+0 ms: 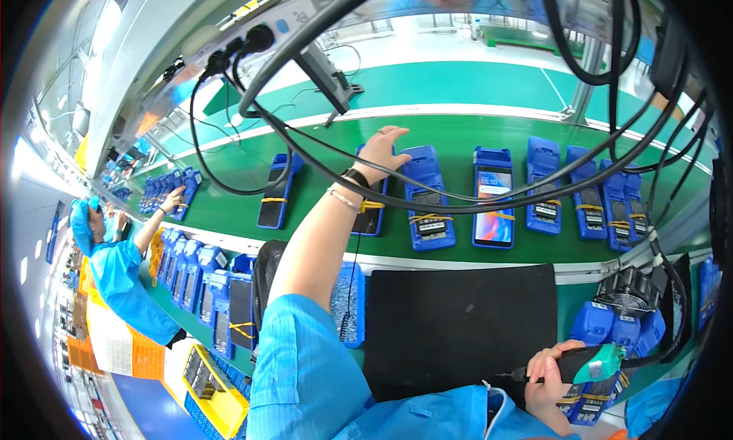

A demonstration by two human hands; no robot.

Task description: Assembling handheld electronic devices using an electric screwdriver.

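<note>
Electronics assembly line, factory floor.
Green conveyor belt [458, 135] carrying a row of blue handheld devices [493, 197]; a co-worker [114, 276] in blue smock and cap along the line; black work mat [458, 325]; overhead cables [427, 199] and power strip [252, 32].

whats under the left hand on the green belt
A blue handheld device with a yellow band lies under the left hand; the hand and wrist cover its upper part, so its screen cannot be seen.
</note>
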